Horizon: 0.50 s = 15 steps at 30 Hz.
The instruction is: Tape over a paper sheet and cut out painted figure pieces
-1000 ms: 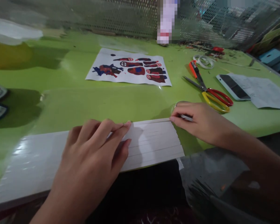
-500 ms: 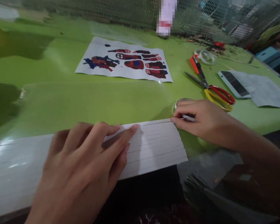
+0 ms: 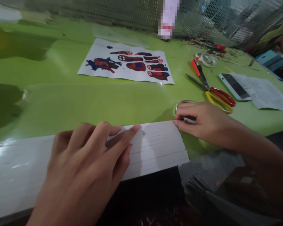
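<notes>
My left hand (image 3: 89, 160) lies on a white sheet (image 3: 155, 141) marked with long parallel lines, at the near edge of the green table. Its fingers are spread, with fingertips pressing near the sheet's far edge. At the sheet's right end, my right hand (image 3: 198, 121) is closed in a pinch at the top corner. A roll of tape (image 3: 185, 101) shows as a pale ring behind and between its fingers, partly hidden by them. The sheet's right end is ragged, and its left part has a glossy shine.
Beyond the hands lies a paper with red and blue printed figure parts (image 3: 134, 66). To the right are scissors (image 3: 206, 88), an orange cutter (image 3: 196, 66), another tape roll (image 3: 206, 59), a phone (image 3: 235, 87) and a paper piece (image 3: 271, 92). A perforated metal panel (image 3: 122, 14) stands behind.
Both hands hold nearly the same places on the sheet. The view has shifted very slightly; nothing was visibly let go or taken hold of.
</notes>
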Motion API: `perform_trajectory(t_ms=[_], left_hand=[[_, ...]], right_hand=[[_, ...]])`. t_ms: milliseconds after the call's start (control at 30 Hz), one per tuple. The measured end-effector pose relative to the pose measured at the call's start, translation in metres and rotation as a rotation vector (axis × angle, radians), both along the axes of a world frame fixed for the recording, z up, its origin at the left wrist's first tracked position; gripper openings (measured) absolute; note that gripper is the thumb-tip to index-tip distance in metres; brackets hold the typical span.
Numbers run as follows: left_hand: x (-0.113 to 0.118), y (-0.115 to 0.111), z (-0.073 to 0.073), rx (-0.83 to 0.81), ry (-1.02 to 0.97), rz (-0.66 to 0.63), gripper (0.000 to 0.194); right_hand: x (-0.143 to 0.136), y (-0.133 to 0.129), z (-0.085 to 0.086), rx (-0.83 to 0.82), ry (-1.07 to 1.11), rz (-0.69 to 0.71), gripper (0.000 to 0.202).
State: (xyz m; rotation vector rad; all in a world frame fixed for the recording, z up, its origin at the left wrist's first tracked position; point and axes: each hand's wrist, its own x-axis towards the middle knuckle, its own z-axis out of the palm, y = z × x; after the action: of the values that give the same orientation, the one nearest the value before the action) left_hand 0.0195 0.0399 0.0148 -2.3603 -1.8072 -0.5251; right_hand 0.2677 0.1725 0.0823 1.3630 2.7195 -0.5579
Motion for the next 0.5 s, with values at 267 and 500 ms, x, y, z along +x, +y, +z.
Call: perform_trajectory(t_ms=[267, 500], left_hand=[[0.011, 0.004, 0.016, -0.018, 0.191, -0.015, 0.048], [0.043, 0.011, 0.033, -0.006, 0.255, -0.008, 0.044]], right_hand=[[0.002, 0.0, -0.003, 0.023, -0.019, -0.001, 0.019], [0.001, -0.007, -0.004, 0.089, -0.044, 0.018, 0.02]])
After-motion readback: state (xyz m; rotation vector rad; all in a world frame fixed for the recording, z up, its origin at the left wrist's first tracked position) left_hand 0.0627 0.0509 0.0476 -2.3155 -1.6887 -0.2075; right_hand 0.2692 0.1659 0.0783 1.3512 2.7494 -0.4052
